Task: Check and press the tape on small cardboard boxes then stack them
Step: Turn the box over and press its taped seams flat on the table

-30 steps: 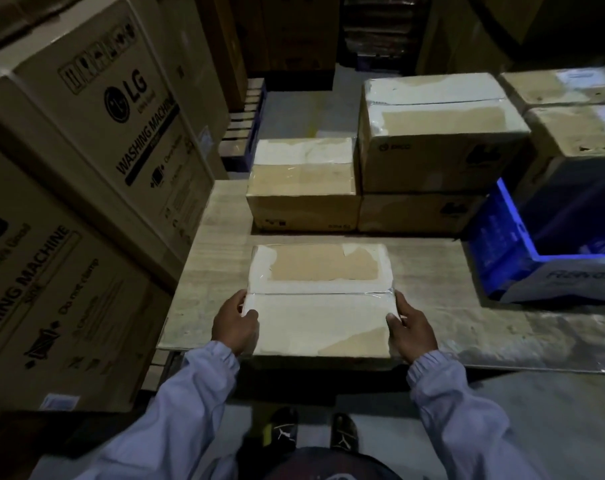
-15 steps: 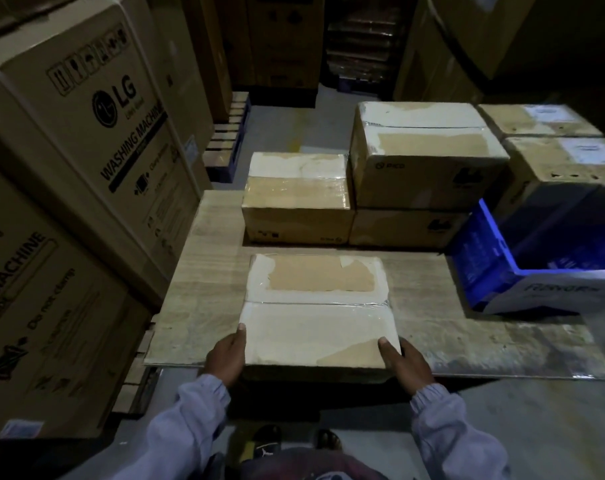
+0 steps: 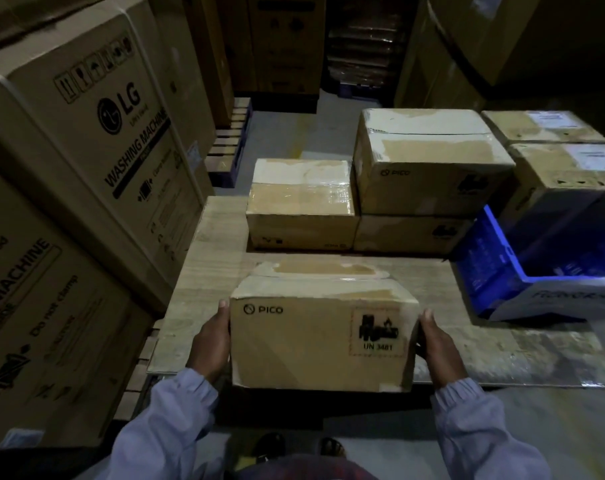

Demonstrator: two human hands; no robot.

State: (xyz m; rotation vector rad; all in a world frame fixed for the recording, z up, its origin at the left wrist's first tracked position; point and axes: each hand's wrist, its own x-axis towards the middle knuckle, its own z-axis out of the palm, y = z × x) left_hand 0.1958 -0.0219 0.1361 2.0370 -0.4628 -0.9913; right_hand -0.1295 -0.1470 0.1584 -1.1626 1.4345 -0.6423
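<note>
At the six o'clock edge of the desk point(image 3: 207, 271), my left hand point(image 3: 209, 344) and right hand point(image 3: 439, 344) grip the box point(image 3: 315, 344) by its ends; I'd lift it level toward the low box point(image 3: 301, 206) at twelve o'clock.

I am looking into a warehouse, a big dim room for keeping goods. Huge cardboard boxes point(image 3: 86, 161) marked LG washing machine stand piled high on the left, and more tall boxes point(image 3: 287, 39) fill the back. Small taped boxes point(image 3: 429, 168) sit in stacks on a low wooden platform point(image 3: 207, 258). A pallet point(image 3: 230, 147) with blue edges lies on the bare grey floor point(image 3: 287, 136).
</note>
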